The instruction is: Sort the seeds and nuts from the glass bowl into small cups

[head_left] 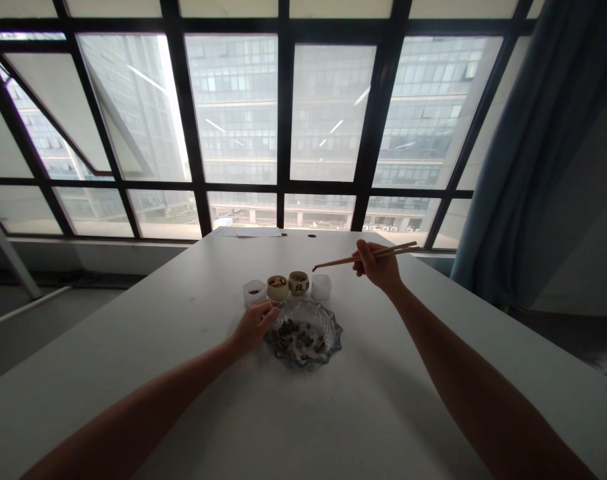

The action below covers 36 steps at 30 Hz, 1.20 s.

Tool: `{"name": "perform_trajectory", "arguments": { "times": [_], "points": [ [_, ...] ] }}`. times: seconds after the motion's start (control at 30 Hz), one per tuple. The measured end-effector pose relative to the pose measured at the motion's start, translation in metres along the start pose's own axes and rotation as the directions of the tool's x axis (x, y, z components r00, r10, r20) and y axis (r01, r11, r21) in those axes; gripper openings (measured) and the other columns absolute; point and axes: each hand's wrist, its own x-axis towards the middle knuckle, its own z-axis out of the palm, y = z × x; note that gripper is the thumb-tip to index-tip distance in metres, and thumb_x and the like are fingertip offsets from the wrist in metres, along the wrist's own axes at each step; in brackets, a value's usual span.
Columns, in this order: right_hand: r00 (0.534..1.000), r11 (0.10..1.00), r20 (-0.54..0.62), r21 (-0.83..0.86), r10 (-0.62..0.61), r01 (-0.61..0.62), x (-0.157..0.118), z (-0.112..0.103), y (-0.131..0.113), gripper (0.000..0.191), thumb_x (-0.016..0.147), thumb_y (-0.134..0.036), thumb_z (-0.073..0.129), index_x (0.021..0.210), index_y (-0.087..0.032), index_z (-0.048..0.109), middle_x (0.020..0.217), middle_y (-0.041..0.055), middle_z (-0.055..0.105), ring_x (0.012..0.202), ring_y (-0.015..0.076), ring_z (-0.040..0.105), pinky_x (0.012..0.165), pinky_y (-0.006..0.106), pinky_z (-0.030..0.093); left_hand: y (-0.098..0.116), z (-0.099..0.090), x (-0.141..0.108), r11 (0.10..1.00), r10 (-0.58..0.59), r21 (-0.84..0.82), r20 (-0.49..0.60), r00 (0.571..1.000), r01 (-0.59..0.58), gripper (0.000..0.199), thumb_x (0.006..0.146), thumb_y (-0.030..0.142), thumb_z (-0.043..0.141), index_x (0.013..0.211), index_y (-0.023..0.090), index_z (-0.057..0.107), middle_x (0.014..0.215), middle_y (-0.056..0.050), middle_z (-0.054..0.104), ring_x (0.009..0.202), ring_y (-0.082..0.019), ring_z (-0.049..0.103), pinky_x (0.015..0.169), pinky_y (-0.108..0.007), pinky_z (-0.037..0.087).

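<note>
My right hand (376, 263) is closed around a pair of wooden chopsticks (340, 261). Their tips pinch a small dark piece (314, 269), held above the cups. Against the left rim of a clear glass bowl (334, 333) rests my left hand (257, 324), its fingers curled at the edge. Dark brown dried pieces (296, 337) lie in the bowl. Behind it stand a translucent cup (254, 294) with a few dark bits, a yellowish cup (278, 288) of pale pieces, a cup with dark lettering (299, 283), and a white translucent cup (322, 288).
The white table (183, 353) reaches to a wall of windows. White paper sheets (246, 232) lie at its far edge, with dark round holes (312, 235) nearby. A blue curtain (503, 153) hangs at the right.
</note>
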Motion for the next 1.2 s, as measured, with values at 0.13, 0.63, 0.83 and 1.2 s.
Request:
{"name": "perform_trajectory", "arguments": {
  "times": [0.13, 0.63, 0.83, 1.2],
  "points": [
    [1.000, 1.000, -0.028, -0.019, -0.011, 0.010, 0.000, 0.002, 0.016, 0.057, 0.083, -0.071, 0.056, 0.069, -0.016, 0.064, 0.049, 0.0033, 0.061, 0.037, 0.0127, 0.055, 0.036, 0.024, 0.043, -0.009, 0.001, 0.004, 0.999, 0.007, 0.036, -0.082, 0.997, -0.004, 0.038, 0.090, 0.046, 0.046, 0.062, 0.021, 0.049, 0.104, -0.010, 0.072, 0.100, -0.025, 0.066, 0.091, -0.039, 0.051],
    [0.999, 0.998, 0.016, 0.051, 0.035, -0.036, -0.007, 0.012, -0.005, 0.064, 0.076, -0.079, 0.056, 0.066, -0.017, 0.063, 0.048, 0.0039, 0.061, 0.035, 0.0124, 0.054, 0.034, 0.024, 0.044, -0.041, -0.025, 0.019, 0.918, 0.155, 0.396, -0.401, 0.903, 0.018, 0.057, 0.076, 0.042, 0.071, 0.121, 0.018, 0.048, 0.131, -0.018, 0.057, 0.124, -0.032, 0.054, 0.104, -0.049, 0.046],
    [0.998, 0.995, 0.054, 0.086, 0.036, -0.041, -0.010, 0.017, -0.018, 0.065, 0.075, -0.081, 0.056, 0.064, -0.017, 0.062, 0.047, 0.0037, 0.061, 0.034, 0.0121, 0.053, 0.033, 0.024, 0.044, -0.072, -0.034, 0.028, 0.963, -0.092, 0.220, -0.270, 0.959, 0.154, 0.071, 0.076, 0.042, 0.071, 0.136, 0.021, 0.040, 0.116, -0.012, 0.068, 0.105, -0.027, 0.068, 0.089, -0.045, 0.057],
    [0.997, 0.974, 0.082, 0.228, -0.018, -0.001, -0.036, 0.075, -0.037, 0.061, 0.082, -0.075, 0.053, 0.066, -0.017, 0.061, 0.046, 0.0018, 0.060, 0.034, 0.0103, 0.051, 0.033, 0.021, 0.039, -0.063, -0.025, 0.023, 0.960, 0.150, 0.272, -0.306, 0.940, -0.065, 0.069, 0.069, 0.020, 0.069, 0.134, 0.018, 0.047, 0.132, -0.013, 0.060, 0.121, -0.028, 0.060, 0.102, -0.045, 0.053]
  ]
}}
